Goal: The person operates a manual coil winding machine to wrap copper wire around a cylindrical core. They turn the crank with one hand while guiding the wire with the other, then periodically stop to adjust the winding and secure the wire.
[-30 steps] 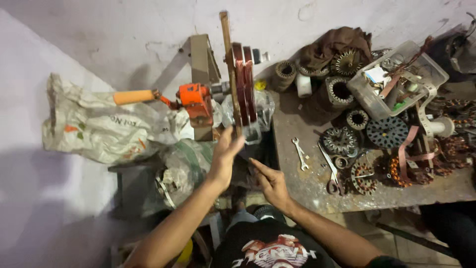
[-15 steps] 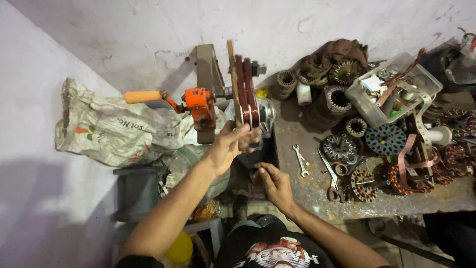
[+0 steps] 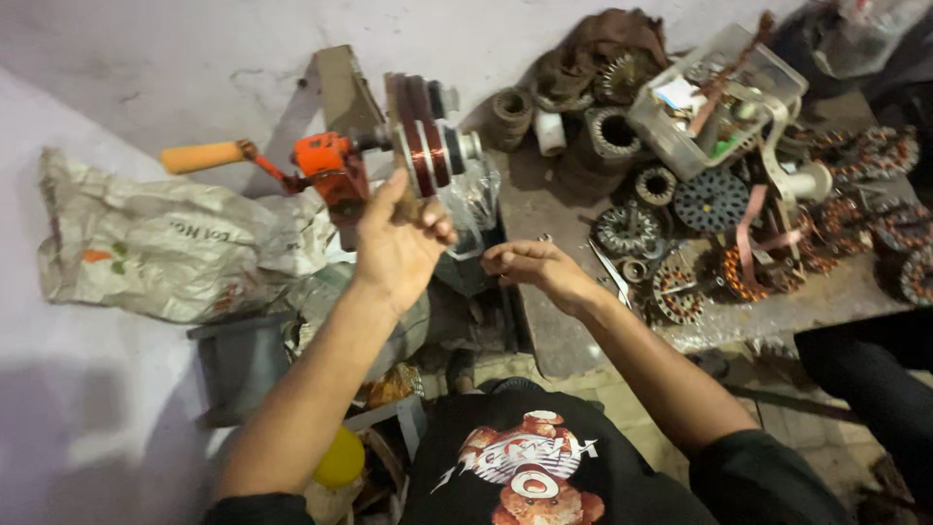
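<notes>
A hand-cranked winding machine with an orange body (image 3: 326,167) and an orange handle (image 3: 202,156) stands in front of me. On its shaft sits a dark red coil former (image 3: 418,131) wound with copper wire. My left hand (image 3: 398,245) is raised to the former's lower end, thumb up one side and fingers curled round the other. My right hand (image 3: 530,264) hovers lower and to the right, beside the bench edge, with its fingers curled together. Nothing can be seen in it; a thin wire would be too fine to make out.
The grey bench (image 3: 554,321) on the right carries several motor stators and copper windings (image 3: 622,228), a spanner (image 3: 607,272) and a clear plastic box of parts (image 3: 714,97). A crumpled white sack (image 3: 165,253) lies at the left, and a yellow ball-shaped thing (image 3: 340,459) below.
The former has turned: its long bar, upright a second ago, no longer sticks up. My left hand stays at the former. My right hand has risen slightly toward it.
</notes>
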